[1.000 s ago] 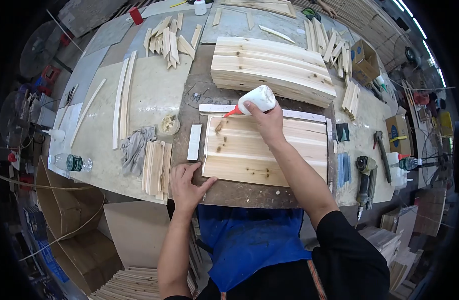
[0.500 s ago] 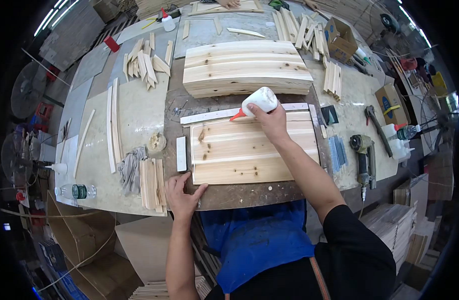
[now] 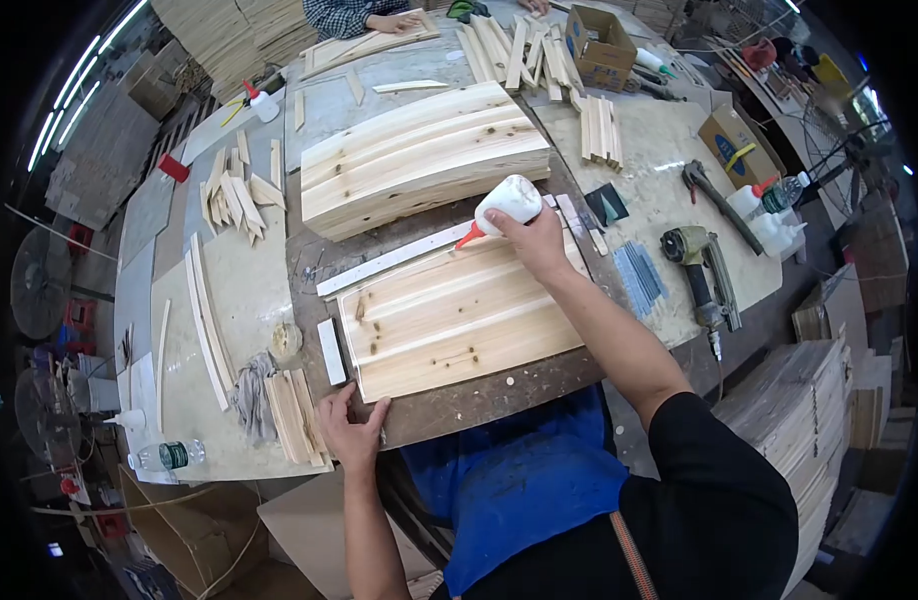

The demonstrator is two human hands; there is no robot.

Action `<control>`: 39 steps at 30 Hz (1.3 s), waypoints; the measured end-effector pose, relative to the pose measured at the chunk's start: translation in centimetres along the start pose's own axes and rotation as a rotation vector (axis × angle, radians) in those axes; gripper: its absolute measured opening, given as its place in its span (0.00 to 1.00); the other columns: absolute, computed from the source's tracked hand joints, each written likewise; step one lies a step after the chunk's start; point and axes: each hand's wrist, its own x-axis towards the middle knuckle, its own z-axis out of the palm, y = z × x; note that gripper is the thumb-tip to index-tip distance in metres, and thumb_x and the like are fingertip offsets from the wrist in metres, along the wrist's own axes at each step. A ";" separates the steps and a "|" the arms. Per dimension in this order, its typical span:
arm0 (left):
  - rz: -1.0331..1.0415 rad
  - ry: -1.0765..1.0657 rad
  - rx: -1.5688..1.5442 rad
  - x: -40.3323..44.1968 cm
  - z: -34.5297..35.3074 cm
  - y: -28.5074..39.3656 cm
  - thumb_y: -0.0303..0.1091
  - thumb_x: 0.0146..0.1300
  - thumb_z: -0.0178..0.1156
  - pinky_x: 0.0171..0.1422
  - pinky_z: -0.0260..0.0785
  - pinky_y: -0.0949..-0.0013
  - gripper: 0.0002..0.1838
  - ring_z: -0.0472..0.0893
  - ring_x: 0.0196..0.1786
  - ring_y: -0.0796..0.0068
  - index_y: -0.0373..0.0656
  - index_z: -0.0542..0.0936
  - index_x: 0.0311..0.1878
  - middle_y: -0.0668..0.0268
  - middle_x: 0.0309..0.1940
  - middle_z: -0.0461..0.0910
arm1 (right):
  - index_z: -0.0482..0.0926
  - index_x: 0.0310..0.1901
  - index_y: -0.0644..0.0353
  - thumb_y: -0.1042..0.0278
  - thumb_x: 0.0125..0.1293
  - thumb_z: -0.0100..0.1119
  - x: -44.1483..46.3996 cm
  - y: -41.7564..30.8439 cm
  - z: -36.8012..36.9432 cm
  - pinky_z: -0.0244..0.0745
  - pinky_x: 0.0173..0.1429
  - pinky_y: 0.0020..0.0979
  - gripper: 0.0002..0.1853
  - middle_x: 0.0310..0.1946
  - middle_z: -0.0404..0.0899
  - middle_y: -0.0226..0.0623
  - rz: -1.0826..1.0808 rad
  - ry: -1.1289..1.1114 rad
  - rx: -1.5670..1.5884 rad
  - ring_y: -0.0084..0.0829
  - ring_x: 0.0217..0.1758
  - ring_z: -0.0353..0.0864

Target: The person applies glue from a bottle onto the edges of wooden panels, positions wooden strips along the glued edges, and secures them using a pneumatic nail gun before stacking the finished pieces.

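Note:
My right hand [image 3: 531, 240] grips a white squeeze glue bottle [image 3: 509, 203], tilted with its red nozzle down at the far edge of a pale wooden panel [image 3: 449, 325]. A thin white line runs along the panel's left edge. My left hand [image 3: 353, 428] rests at the table's near edge by the panel's lower left corner, fingers apart and holding nothing. A white strip [image 3: 394, 262] lies along the panel's far side, and a short white-topped block [image 3: 331, 352] sits left of it.
A stack of panels [image 3: 419, 160] stands beyond. Wood strips [image 3: 297, 415], a grey rag [image 3: 253, 400] and a water bottle [image 3: 174, 455] lie left. At right are a nail gun [image 3: 697, 270], nail strips [image 3: 639, 278] and a hammer [image 3: 721, 205]. Another person's hand [image 3: 392, 23] is across the table.
The view has turned, so the table looks tilted. My right hand has moved the glue bottle rightward along the panel's far edge. My left hand stays by the near left corner.

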 end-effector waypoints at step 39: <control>0.039 0.008 -0.010 -0.4 0.6 -1.5 0.43 0.50 0.89 0.57 0.74 0.57 0.32 0.78 0.48 0.61 0.41 0.88 0.57 0.63 0.42 0.78 | 0.87 0.54 0.65 0.67 0.69 0.81 -3.6 0.5 -16.6 0.85 0.56 0.30 0.17 0.47 0.92 0.35 -0.054 0.343 -0.054 0.24 0.49 0.90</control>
